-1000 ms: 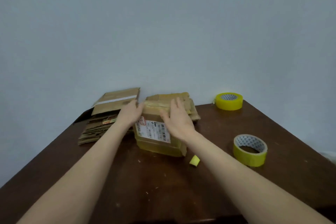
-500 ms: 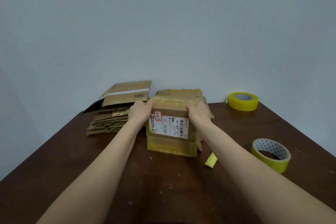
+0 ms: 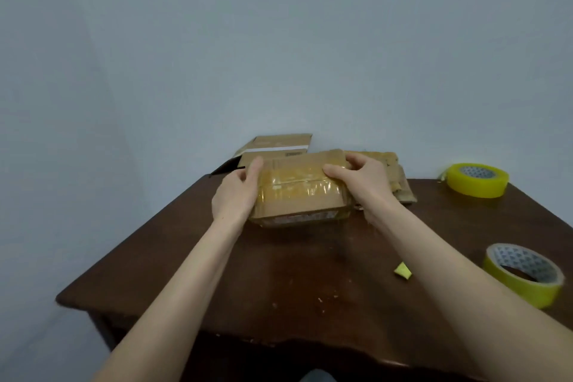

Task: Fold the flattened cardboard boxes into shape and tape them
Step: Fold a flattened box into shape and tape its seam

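Observation:
A folded cardboard box [image 3: 299,192] with yellowish tape across its top face is held a little above the dark wooden table [image 3: 279,282]. My left hand [image 3: 236,192] grips its left side and my right hand [image 3: 364,183] grips its right side, thumbs on the taped face. Behind the box lie flattened cardboard boxes: one stack [image 3: 279,144] at the back left, mostly hidden, and another stack [image 3: 398,177] at the back right.
Two yellow tape rolls rest on the right: one [image 3: 476,179] at the back, one [image 3: 524,273] near the right edge. A small yellow tape scrap [image 3: 403,271] lies between the box and the nearer roll. A grey wall stands close behind the table.
Both hands have lifted the box off the table and tipped it, so the taped face now shows and the white label points down. The view has shifted left and down.

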Demonstrator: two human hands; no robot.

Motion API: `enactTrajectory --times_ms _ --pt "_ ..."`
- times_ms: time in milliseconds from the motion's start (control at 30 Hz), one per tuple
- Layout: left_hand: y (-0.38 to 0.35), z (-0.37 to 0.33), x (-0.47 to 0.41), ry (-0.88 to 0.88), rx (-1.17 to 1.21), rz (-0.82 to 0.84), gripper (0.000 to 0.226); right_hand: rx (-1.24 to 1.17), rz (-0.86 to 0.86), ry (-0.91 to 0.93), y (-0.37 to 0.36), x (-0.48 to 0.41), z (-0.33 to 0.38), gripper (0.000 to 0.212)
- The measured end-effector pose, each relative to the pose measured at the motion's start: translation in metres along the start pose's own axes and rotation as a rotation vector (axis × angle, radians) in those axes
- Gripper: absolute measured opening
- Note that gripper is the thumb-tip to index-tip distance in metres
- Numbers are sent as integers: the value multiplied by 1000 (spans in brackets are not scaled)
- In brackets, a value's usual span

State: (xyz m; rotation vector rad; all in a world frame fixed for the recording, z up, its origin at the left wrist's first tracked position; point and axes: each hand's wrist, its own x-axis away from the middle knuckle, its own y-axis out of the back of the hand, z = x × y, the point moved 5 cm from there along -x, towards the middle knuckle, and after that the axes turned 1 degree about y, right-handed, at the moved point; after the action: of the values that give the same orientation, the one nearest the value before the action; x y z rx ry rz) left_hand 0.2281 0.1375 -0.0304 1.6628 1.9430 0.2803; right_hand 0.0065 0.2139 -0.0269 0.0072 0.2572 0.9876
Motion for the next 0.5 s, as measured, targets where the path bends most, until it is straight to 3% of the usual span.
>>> enactTrajectory --times_ms 100,200,367,500 --pt "31 17 -3 -27 166 -130 37 -83 109 50 -29 3 14 49" --pt "58 39 -7 2 309 -253 22 -45 185 103 -71 9 15 51" --pt "95 101 -22 94 217 -383 34 83 267 136 -168 25 -15 46" --pt "105 154 -48 173 36 -376 43 254 335 128 -226 38 -40 44"
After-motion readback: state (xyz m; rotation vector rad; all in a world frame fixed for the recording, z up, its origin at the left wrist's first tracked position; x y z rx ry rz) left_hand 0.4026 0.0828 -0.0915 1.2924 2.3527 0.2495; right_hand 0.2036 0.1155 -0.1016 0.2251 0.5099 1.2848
